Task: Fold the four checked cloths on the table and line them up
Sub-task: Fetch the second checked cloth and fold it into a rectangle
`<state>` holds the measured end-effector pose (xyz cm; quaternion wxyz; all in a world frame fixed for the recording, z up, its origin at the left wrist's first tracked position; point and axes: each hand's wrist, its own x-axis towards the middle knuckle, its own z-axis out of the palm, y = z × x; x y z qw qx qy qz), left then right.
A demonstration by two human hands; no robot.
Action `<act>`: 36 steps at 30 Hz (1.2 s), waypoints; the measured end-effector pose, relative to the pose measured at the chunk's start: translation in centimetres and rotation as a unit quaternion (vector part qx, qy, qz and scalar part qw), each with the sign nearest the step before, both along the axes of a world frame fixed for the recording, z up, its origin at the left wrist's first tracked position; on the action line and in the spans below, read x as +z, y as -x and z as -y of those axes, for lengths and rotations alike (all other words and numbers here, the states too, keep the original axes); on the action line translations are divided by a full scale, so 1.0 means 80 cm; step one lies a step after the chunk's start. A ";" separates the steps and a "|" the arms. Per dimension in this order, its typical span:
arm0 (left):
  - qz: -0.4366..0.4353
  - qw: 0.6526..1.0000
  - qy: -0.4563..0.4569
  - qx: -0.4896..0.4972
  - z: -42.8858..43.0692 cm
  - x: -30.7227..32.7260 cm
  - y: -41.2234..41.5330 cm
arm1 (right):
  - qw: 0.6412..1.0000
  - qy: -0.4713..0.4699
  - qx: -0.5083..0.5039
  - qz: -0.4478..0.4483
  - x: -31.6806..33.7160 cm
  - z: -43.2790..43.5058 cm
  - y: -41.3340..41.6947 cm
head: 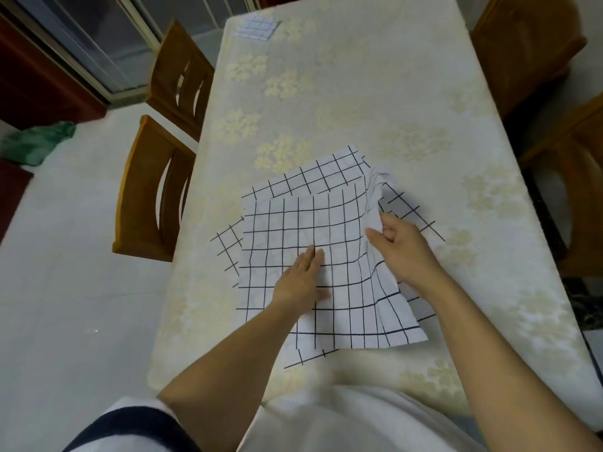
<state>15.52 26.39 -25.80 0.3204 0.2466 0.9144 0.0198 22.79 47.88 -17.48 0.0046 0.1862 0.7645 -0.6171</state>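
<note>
On the cloth [293,216], left fingers [310,260] flat, right fingers [391,224] seemingly pinching.

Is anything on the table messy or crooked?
The unfolded checked cloths lie askew in a pile, corners poking out at different angles. The top cloth bunches at its right edge where the right hand pinches it; the left hand presses it flat. The folded cloth at the far corner looks tidy.

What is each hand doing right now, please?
Left hand: open, pressing flat on the top checked cloth.
Right hand: closed, pinching that cloth's raised right edge.
</note>
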 end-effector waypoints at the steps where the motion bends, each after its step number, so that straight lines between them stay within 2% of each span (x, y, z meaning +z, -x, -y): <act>1: -0.017 0.999 0.021 -0.017 -0.004 0.003 0.002 | 1.000 -0.008 0.015 -0.017 0.009 0.015 0.008; 5: -0.046 0.995 0.073 -0.046 -0.007 0.007 0.014 | 0.999 -0.001 0.024 -0.024 0.021 0.069 0.031; 12: 0.016 0.995 0.094 -0.040 -0.016 0.027 0.031 | 1.000 -0.004 0.006 -0.004 0.011 0.131 0.055; 14: 0.010 0.998 0.051 -0.034 -0.009 0.034 0.034 | 0.999 -0.028 0.007 0.014 0.004 0.146 0.063; 16: 0.003 0.998 -0.057 0.001 0.014 0.030 0.036 | 0.998 -0.062 0.012 0.028 -0.002 0.161 0.072; 18: -0.014 0.983 -0.179 0.040 0.055 0.016 0.039 | 0.994 -0.092 0.021 0.046 -0.010 0.180 0.082; 20: -0.025 0.964 -0.248 0.096 0.108 0.000 0.043 | 0.989 -0.128 0.033 0.065 -0.021 0.204 0.093; 25: -0.004 0.933 -0.290 0.212 0.201 -0.016 0.060 | 0.974 -0.174 0.043 0.137 -0.065 0.265 0.124; 28: 0.035 0.926 -0.307 0.217 0.209 -0.012 0.067 | 0.977 -0.103 0.044 0.182 -0.078 0.281 0.132; 30: 0.052 0.929 -0.299 0.210 0.206 -0.015 0.069 | 0.984 -0.094 0.037 0.145 -0.070 0.279 0.121; 31: 0.060 0.933 -0.289 0.207 0.204 -0.018 0.069 | 0.985 -0.135 0.031 0.101 -0.070 0.273 0.108; 33: 0.064 0.943 -0.265 0.193 0.202 -0.024 0.067 | 0.962 -0.264 0.061 0.021 -0.079 0.253 0.080; 34: 0.057 0.947 -0.257 0.185 0.202 -0.027 0.065 | 0.937 -0.331 0.110 0.023 -0.087 0.241 0.070; 36: 0.046 0.948 -0.259 0.182 0.202 -0.027 0.063 | 0.866 -0.429 0.237 0.101 -0.107 0.225 0.055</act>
